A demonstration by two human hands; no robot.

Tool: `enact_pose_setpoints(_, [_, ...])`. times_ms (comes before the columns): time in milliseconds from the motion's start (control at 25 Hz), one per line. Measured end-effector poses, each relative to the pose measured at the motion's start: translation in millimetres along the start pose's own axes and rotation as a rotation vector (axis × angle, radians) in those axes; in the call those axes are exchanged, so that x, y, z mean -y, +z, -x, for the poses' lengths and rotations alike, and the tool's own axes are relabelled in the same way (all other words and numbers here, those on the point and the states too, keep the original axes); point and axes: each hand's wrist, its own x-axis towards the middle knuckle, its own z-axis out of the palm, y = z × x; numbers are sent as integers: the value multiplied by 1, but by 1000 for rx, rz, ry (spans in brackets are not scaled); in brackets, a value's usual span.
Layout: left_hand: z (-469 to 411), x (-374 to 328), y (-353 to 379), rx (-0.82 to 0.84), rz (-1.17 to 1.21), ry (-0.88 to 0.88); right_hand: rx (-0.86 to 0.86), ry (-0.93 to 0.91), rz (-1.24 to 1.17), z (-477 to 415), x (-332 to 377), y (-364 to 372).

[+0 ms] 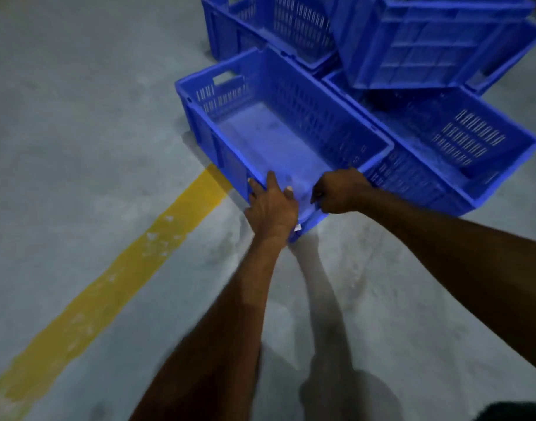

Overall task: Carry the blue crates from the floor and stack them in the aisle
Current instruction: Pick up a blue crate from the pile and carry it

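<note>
Both arms outstretched, left hand [273,205] and right hand [341,192] clenched.

dim, bluish cast | arm shadows on floor [382,299] | motion blur on forearms | wide-angle edge bending

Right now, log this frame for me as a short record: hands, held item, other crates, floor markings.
left hand: gripping the near short rim of the nearest blue crate
right hand: gripping the same rim, further right
held crate contents: none visible
crate height: near end looks raised; cannot tell if it is fully off the floor
other crates: several blue ones behind and to the right, one tilted crate resting on others
floor marking: yellow line on grey concrete, left of the arms
</note>
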Motion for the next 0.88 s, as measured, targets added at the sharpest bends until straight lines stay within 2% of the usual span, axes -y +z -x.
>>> enact_pose_setpoints(120, [-24, 9, 17, -48, -34, 17, 106, -58, 142, -27, 6, -6])
enact_pose_setpoints(160, [-28, 17, 14, -46, -47, 11, 168, -112, 88, -29, 9, -7])
enact_pose_setpoints(240, [-38, 37, -7, -3, -80, -75, 292, -173, -255, -26, 21, -4])
enact_pose_setpoints(320, [-44, 55, -36, -27, -174, -128, 185, -158, -424, -27, 28, 2])
enact_pose_setpoints(400, [-49, 70, -58, -105, -206, -81, -259, -56, -270, -33, 27, 9])
enact_pose_setpoints(440, [-51, 75, -60, -128, -183, -45, -464, 53, -171, -33, 21, 16])
enact_pose_setpoints(480, [-52, 79, -56, -146, -163, -17, -558, 172, -144, -34, 12, 27])
enact_pose_setpoints(520, [-51, 84, -49, -172, -171, 12, -547, 274, -165, -37, 3, 38])
enact_pose_setpoints(560, [-51, 90, -42, -217, -206, 41, -461, 341, -183, -37, -3, 47])
enact_pose_setpoints(640, [-52, 97, -37, -272, -271, 77, -343, 347, -247, -41, -12, 57])
enact_pose_setpoints(760, [-53, 97, -38, -254, -224, 8, -375, 357, -428, -36, -19, 66])
enact_pose_setpoints(880, [-22, 97, -56, -176, -77, -12, -388, 369, -610, 10, -10, 72])
